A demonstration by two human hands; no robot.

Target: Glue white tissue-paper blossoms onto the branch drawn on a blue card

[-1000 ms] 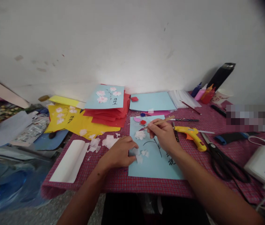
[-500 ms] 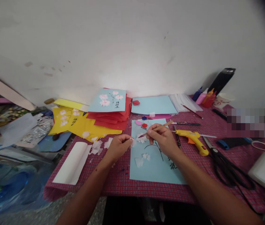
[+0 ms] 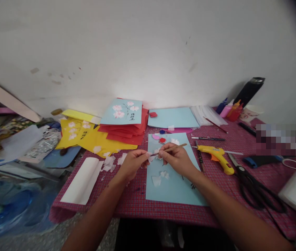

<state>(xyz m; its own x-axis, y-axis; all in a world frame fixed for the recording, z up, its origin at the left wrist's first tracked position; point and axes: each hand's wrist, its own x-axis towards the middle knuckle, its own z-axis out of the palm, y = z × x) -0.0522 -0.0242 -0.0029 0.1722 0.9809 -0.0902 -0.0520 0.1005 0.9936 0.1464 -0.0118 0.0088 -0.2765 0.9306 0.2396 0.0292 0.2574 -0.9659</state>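
Pinching a thin, filmy white paper scrap (image 3: 151,158) in our left hand (image 3: 134,163), we grip a slim wooden brush (image 3: 175,147) in our right hand (image 3: 177,161), its tip meeting the scrap over the left side of the smooth pale-blue sheet (image 3: 168,191). On the sheet lie crumpled white bits (image 3: 164,174) and, near its far edge, a rounded red blob (image 3: 162,140). Left of the sheet rests a creased white paper (image 3: 81,181); right of it, a hard yellow glue gun (image 3: 214,152) on checked cloth (image 3: 127,207).
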